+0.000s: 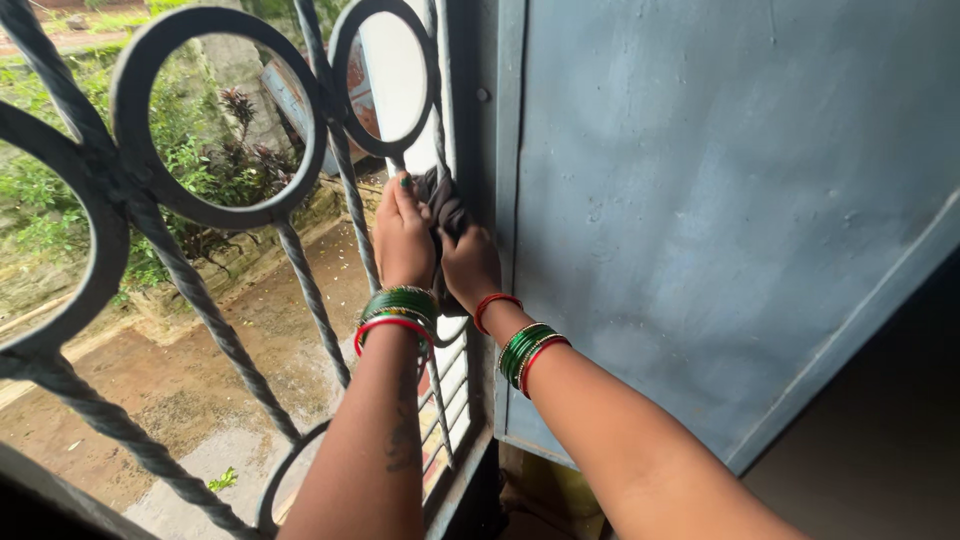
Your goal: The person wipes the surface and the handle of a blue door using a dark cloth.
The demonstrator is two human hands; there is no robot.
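- Two hands work one dark grey crumpled cloth (445, 205): the left hand (402, 235) closes over it from the window side, and the right hand (470, 265) grips its lower part against the frame.
- Judged from this, keeping both grips tight and the cloth bunched, not trailing, would let it rub firmly.
- Cloth sits on the twisted grey iron bar (437, 130) beside the blue-grey painted metal shutter (700, 200).
- Green and red bangles (398, 308) could knock the round-ringed iron window grille (215, 115); wrists are best kept just clear of it.
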